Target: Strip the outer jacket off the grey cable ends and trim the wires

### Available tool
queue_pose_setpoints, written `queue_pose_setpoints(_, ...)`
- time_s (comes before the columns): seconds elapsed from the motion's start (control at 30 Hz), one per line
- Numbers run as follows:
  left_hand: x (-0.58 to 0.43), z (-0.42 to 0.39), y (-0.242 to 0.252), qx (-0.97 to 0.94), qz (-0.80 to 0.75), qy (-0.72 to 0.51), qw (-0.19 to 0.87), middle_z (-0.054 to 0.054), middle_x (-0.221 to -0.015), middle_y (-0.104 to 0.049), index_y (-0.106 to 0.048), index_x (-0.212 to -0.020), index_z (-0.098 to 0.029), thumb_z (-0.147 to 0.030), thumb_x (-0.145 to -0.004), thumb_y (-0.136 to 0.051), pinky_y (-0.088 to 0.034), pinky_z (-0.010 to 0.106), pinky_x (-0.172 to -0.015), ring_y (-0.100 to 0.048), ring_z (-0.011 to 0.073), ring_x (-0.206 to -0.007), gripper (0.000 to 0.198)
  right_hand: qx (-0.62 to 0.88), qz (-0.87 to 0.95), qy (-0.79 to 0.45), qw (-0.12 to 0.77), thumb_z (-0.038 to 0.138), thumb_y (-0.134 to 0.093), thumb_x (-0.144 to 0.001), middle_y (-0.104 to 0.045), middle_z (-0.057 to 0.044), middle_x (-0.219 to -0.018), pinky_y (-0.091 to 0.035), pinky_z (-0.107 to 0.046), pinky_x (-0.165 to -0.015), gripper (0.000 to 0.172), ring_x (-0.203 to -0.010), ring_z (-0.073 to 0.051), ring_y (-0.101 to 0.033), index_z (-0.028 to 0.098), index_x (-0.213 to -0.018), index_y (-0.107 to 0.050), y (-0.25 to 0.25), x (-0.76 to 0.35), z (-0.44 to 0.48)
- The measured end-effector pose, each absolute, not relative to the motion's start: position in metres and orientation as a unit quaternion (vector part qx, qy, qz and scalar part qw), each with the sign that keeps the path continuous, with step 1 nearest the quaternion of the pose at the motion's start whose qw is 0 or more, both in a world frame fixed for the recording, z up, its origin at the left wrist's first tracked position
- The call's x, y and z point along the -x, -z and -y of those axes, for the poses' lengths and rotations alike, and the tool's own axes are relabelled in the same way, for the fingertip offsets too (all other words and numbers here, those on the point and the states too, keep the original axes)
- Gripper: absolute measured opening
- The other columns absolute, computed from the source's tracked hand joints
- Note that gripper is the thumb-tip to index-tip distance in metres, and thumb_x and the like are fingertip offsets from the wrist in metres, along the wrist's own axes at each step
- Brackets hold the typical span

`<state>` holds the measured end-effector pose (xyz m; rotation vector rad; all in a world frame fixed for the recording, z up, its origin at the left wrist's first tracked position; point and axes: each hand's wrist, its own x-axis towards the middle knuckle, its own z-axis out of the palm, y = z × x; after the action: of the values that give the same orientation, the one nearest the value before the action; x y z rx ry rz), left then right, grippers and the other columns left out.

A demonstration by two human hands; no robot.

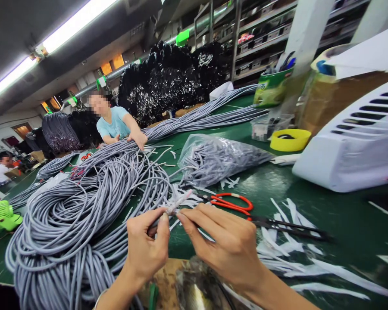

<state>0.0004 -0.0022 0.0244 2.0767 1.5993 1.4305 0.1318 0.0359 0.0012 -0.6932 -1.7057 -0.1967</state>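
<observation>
From where I stand: L hand [148, 241] pinches a grey cable end [155, 222], thumb to forefinger; R hand [224, 239] has fingertips narrowed on the frayed whitish wrap [183, 199] at its base, other fingers loosely bent. Cable end sits between both hands, near side of bench [278, 181], apart from scissors [236, 202]. Est. handling: light, jacket springy, poss. slick; wrap soft, prob. tears easily. Rec. hold: jacket, just behind wrap.
</observation>
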Motion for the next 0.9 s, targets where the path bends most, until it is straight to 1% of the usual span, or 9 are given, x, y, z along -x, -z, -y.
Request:
queue_pose_setpoints(0.17,0.0,0.002,-0.021,-0.704,-0.526,-0.47,0.084,0.002,-0.052,-0.055,-0.068,-0.079,-0.01,-0.023,-0.083,-0.045,-0.027,0.017,-0.035,-0.034,0.0054,-0.039,0.027,0.292,0.743,0.061,0.599,0.017,-0.047,-0.086,-0.06,-0.001,-0.055,-0.041,-0.021,-0.053,0.025,-0.051,-0.01,-0.054,0.016,-0.065,-0.061,-0.002,-0.131,-0.036)
queue_pose_setpoints(0.37,-0.002,0.002,-0.024,-0.69,-0.534,-0.474,0.119,0.002,-0.053,-0.055,-0.07,-0.079,-0.01,-0.024,-0.082,-0.046,-0.027,0.016,-0.036,-0.033,0.0053,-0.041,0.028,0.239,0.738,-0.084,0.626,0.013,-0.047,-0.083,-0.063,-0.001,-0.059,-0.046,-0.02,-0.052,0.022,-0.051,-0.01,-0.057,0.016,-0.066,-0.06,-0.005,-0.13,-0.038)
queue_pose_setpoints(0.47,-0.004,0.003,-0.028,-0.67,-0.541,-0.489,0.138,0.002,-0.053,-0.055,-0.071,-0.079,-0.01,-0.025,-0.081,-0.048,-0.028,0.016,-0.036,-0.033,0.0057,-0.041,0.027,0.193,0.733,-0.066,0.649,0.009,-0.05,-0.08,-0.066,-0.001,-0.062,-0.049,-0.02,-0.057,0.018,-0.056,-0.011,-0.061,0.017,-0.069,-0.061,-0.005,-0.131,-0.039)
queue_pose_setpoints(0.57,-0.005,0.003,-0.027,-0.66,-0.538,-0.507,0.136,0.002,-0.053,-0.056,-0.07,-0.078,-0.01,-0.026,-0.081,-0.048,-0.028,0.016,-0.036,-0.035,0.0061,-0.041,0.027,0.182,0.723,-0.05,0.665,0.01,-0.052,-0.078,-0.068,-0.002,-0.065,-0.051,-0.021,-0.061,0.016,-0.058,-0.012,-0.063,0.017,-0.069,-0.062,-0.005,-0.13,-0.039)
queue_pose_setpoints(0.63,-0.005,0.003,-0.024,-0.664,-0.53,-0.514,0.119,0.001,-0.052,-0.055,-0.069,-0.078,-0.011,-0.025,-0.081,-0.048,-0.028,0.016,-0.035,-0.034,0.0055,-0.04,0.026,0.201,0.72,-0.101,0.657,0.013,-0.051,-0.08,-0.066,-0.001,-0.06,-0.049,-0.019,-0.054,0.019,-0.053,-0.011,-0.06,0.016,-0.065,-0.061,-0.006,-0.129,-0.039)
queue_pose_setpoints(0.73,-0.003,0.002,-0.018,-0.686,-0.502,-0.518,0.092,0.001,-0.054,-0.058,-0.069,-0.082,-0.011,-0.022,-0.079,-0.052,-0.029,0.015,-0.035,-0.034,0.0045,-0.038,0.021,0.23,0.713,-0.217,0.626,0.02,-0.046,-0.084,-0.057,0.001,-0.05,-0.042,-0.016,-0.04,0.029,-0.043,-0.009,-0.052,0.016,-0.058,-0.057,-0.008,-0.127,-0.039)
queue_pose_setpoints(0.8,-0.003,0.002,-0.017,-0.692,-0.493,-0.523,0.075,0.002,-0.055,-0.06,-0.069,-0.082,-0.011,-0.021,-0.077,-0.054,-0.032,0.016,-0.037,-0.038,0.0051,-0.038,0.019,0.231,0.704,-0.27,0.615,0.026,-0.044,-0.086,-0.053,0.001,-0.047,-0.04,-0.016,-0.038,0.034,-0.041,-0.009,-0.049,0.016,-0.055,-0.055,-0.009,-0.126,-0.04)
queue_pose_setpoints(0.9,-0.005,0.002,-0.022,-0.674,-0.512,-0.524,0.095,0.002,-0.05,-0.058,-0.07,-0.071,-0.011,-0.025,-0.079,-0.052,-0.036,0.017,-0.04,-0.043,0.0077,-0.042,0.024,0.219,0.694,-0.298,0.618,0.029,-0.044,-0.086,-0.053,0.002,-0.045,-0.04,-0.015,-0.038,0.037,-0.041,-0.008,-0.049,0.016,-0.052,-0.052,-0.01,-0.126,-0.039)
